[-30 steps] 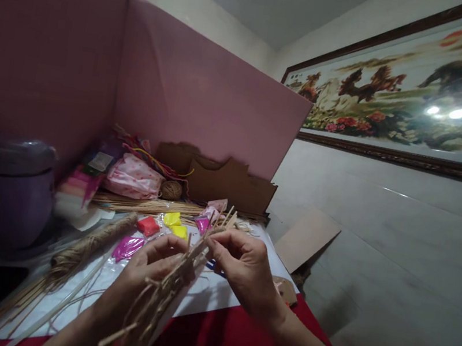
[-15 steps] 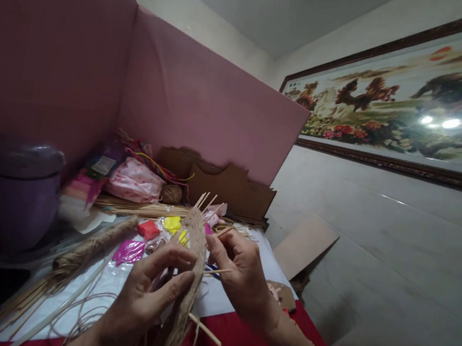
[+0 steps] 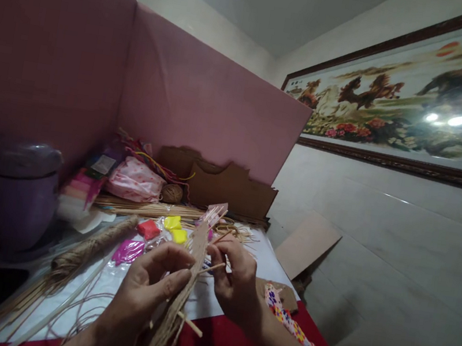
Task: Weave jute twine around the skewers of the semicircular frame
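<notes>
A flat piece woven from brown twine [image 3: 196, 255] stands nearly edge-on in front of me, with several thin wooden sticks [image 3: 192, 325] poking out of it. My left hand [image 3: 152, 283] grips its left side, thumb nearest me and fingers behind. Against its right side, my right hand [image 3: 233, 267] has thumb and fingertips pinched together among the protruding sticks; what lies between them is too small to make out. The far face of the weave is hidden.
Behind the hands lie yellow packets [image 3: 179, 236], a red packet [image 3: 148, 229], a magenta packet [image 3: 128, 252] and a bundle of sticks [image 3: 142, 208]. A twine roll [image 3: 91, 247] and a purple bin [image 3: 25, 199] are at left. Flowered fabric [image 3: 288, 322] lies at right.
The woven piece has turned more edge-on and its top has dipped. My right hand has shifted slightly, uncovering more flowered fabric. My left hand keeps its grip.
</notes>
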Motion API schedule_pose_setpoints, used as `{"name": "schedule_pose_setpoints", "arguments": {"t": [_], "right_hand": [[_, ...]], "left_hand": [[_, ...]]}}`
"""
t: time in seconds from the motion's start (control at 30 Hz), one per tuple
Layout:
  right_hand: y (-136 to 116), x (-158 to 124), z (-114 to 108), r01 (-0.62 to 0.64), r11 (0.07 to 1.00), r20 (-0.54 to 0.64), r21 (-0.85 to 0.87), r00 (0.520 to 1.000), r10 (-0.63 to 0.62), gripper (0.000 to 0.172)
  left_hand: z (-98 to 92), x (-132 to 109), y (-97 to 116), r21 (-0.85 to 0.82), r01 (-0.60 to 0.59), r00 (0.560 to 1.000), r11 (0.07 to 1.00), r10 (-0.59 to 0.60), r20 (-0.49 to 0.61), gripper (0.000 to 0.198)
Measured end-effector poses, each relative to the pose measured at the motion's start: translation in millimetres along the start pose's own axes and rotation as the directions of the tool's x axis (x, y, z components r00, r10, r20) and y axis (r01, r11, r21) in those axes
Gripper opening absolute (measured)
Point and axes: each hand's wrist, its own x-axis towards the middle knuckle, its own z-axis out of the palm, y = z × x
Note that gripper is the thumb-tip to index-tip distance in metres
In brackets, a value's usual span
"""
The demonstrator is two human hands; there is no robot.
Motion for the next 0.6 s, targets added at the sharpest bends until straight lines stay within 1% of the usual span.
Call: {"name": "schedule_pose_setpoints", "arguments": {"t": [0.1,0.17,0.23,0.3,0.4,0.5,0.6], "right_hand": [[5,1,-2,0.163,0.982,0.016,-0.092,0.987,-0.162,0.013],[7,2,-3,0.237,0.962,0.027,-0.136,0.971,-0.236,0.014],[10,3,-4,0.256,0.959,0.014,-0.125,0.967,-0.256,0.015],[12,2,-4,0.242,0.968,0.002,-0.066,0.970,-0.243,0.016],[15,1,-4,0.240,0.970,0.021,-0.024,0.971,-0.240,0.016],[18,2,-8,0.298,0.952,0.066,-0.070,0.954,-0.293,0.017],[21,4,-14,0.405,0.895,0.130,-0.187,0.913,-0.386,0.019]], "left_hand": [[0.3,1,2,-0.081,0.049,0.999,0.995,-0.047,0.020,0.019],[1.2,2,5,-0.144,0.100,0.995,0.985,-0.095,0.037,0.021],[2.4,3,9,-0.196,0.148,0.989,0.969,-0.141,0.051,0.021],[3.2,6,12,-0.234,0.184,0.983,0.955,-0.176,0.053,0.022],[1.8,10,9,-0.279,0.218,0.976,0.935,-0.206,0.071,0.024],[-3.0,15,0,-0.320,0.256,0.966,0.912,-0.228,0.121,0.024],[-8.2,21,-9,-0.318,0.304,0.952,0.898,-0.272,0.143,0.026]]}}
